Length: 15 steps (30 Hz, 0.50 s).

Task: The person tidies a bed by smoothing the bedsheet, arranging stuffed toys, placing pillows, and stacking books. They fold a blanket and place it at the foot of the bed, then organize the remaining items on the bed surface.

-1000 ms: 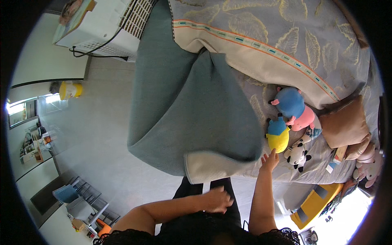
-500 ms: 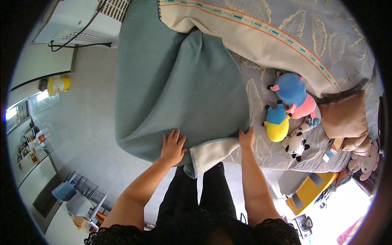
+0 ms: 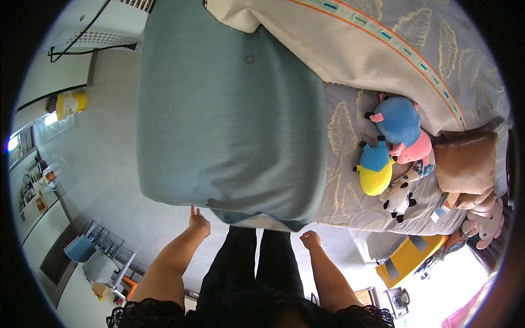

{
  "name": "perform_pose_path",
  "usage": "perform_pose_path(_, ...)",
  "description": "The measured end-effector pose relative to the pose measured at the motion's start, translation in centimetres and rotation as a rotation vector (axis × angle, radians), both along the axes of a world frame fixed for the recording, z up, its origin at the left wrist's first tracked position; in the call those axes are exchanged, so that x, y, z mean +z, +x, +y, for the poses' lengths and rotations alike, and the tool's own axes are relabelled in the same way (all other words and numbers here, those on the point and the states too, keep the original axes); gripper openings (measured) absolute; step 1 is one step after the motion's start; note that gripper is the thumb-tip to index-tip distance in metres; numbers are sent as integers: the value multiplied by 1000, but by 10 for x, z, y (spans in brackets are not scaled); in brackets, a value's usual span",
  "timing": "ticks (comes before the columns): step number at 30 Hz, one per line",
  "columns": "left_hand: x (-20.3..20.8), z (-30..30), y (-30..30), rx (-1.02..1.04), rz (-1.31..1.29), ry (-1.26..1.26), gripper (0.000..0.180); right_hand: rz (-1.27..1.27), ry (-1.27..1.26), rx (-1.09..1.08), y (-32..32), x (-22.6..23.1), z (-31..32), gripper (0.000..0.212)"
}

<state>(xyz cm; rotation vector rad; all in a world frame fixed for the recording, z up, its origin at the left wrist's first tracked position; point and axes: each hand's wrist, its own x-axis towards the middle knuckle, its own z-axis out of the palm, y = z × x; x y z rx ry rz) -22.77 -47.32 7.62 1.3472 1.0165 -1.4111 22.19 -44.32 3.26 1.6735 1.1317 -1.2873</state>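
Observation:
A grey-green cover [image 3: 229, 120] lies over the left part of the bed, mostly flat with soft creases near its front edge. At that edge a strip of its pale underside [image 3: 266, 222] shows, folded up in front of my legs. My left hand [image 3: 199, 223] is below the front left edge, a finger stretched up to the cloth and the others partly curled. Just below the front right corner is my right hand [image 3: 310, 239], its fingers curled in and nothing visible in them. A small gap separates it from the cloth.
Plush toys, a blue one [image 3: 398, 121] and a blue-yellow one [image 3: 376, 170] among them, lie right of the cover near a brown cushion [image 3: 466, 163]. A cream blanket [image 3: 328, 49] covers the far side. A chair [image 3: 98, 262] stands on the floor at left.
The folded, bunched cover now lies spread out, its front edge dropped over the bed's near side. Both hands have moved down toward me, and the right has let go of the cover's corner.

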Motion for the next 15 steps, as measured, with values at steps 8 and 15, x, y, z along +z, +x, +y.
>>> perform_pose_path(8,17,108,21,696,-58,346,45,310,764,-324,-107,43,230,32)
perform_pose_path(15,28,172,38,773,-449,1070,53,305,616,-593,-184,-11,462,43)
